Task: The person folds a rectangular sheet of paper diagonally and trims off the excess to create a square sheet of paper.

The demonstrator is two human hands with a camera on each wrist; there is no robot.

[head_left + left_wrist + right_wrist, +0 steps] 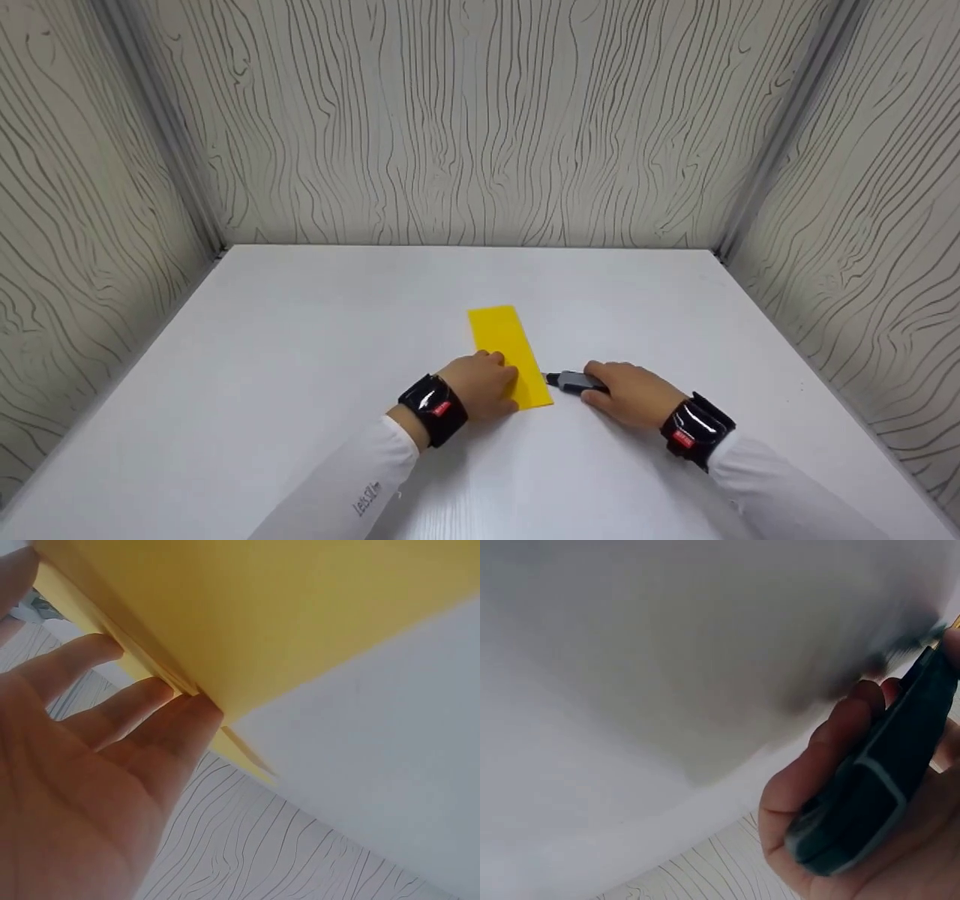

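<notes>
A yellow sheet of paper [504, 334], seemingly folded into a long strip with its layers showing in the left wrist view, lies aslant on the white table. My left hand [480, 384] rests on its lower left part. Seen from the left wrist, the fingertips [199, 709] press on the paper near its layered edge. My right hand [631, 391] grips a grey and black utility knife [576, 381], its front end against the paper's right edge. In the right wrist view the dark knife handle [862, 787] lies across the palm; its tip is cut off by the frame.
The white tabletop [337, 315] stretches around both hands. Panels with a wood-grain pattern [450, 127] stand behind it and at both sides, with grey metal posts [780, 135] in the corners. Black bands [433, 409] wrap both wrists over white sleeves.
</notes>
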